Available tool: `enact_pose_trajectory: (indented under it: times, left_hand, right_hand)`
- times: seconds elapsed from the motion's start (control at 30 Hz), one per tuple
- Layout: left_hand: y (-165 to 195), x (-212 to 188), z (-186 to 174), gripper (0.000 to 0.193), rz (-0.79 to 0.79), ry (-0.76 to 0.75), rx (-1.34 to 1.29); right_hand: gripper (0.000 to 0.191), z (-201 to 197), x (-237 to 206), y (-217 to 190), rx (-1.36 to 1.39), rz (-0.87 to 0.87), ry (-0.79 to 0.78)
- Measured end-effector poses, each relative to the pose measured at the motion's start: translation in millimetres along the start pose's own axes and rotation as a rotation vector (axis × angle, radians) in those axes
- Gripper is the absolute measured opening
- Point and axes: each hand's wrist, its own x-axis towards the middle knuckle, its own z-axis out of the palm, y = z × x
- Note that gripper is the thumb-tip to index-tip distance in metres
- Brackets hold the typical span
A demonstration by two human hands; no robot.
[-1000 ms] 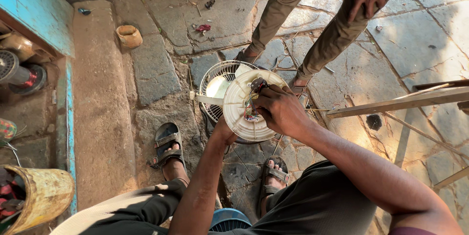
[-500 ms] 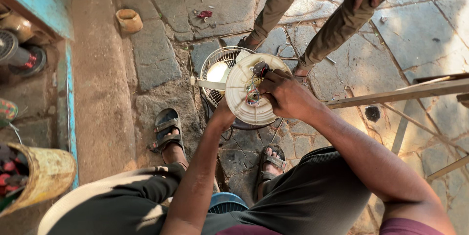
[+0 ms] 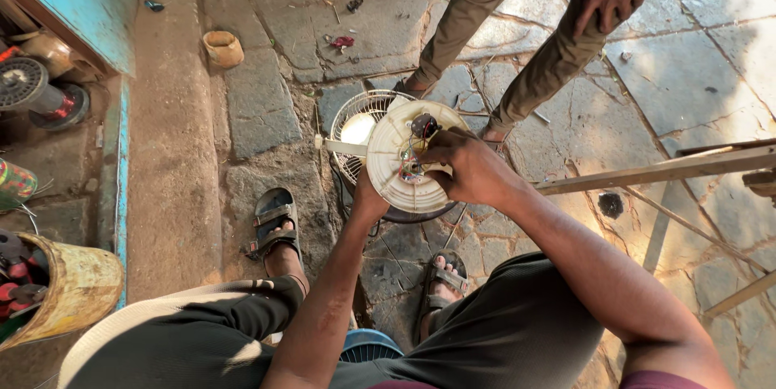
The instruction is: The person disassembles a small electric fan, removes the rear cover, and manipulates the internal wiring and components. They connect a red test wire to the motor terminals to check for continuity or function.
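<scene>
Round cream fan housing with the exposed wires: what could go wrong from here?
The round cream plastic fan housing is propped up only by the left hand, over a white wire fan guard; it might slip and drop. The right hand fingers sit among thin coloured wires, which could snag or tear loose.

Single head-worn view, aimed steeply down. Close over lap, forearms and stone floor. No second view sharing anything.

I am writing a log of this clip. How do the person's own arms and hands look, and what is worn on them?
Both forearms are bare, with no gloves, watch, rings or bands visible. The left hand is mostly hidden behind the round cream fan housing. The right hand shows fully. A dark maroon sleeve edge shows at the right upper arm.
</scene>
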Motion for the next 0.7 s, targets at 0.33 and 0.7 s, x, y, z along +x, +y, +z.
enact_pose_trajectory:
  times: [0.33,0.7]
  left_hand:
    - [39.3,-4.8,-16.9,0.026,-0.224,-0.132,0.239]
    - [172.4,-174.9,-124.2,0.036,0.046,0.17,0.377]
  right_hand:
    - [0.015,1.8,-10.0,14.2,-0.179,0.165,-0.07]
    - [0.022,-54.0,27.0,-43.3,-0.218,0.091,-0.018]
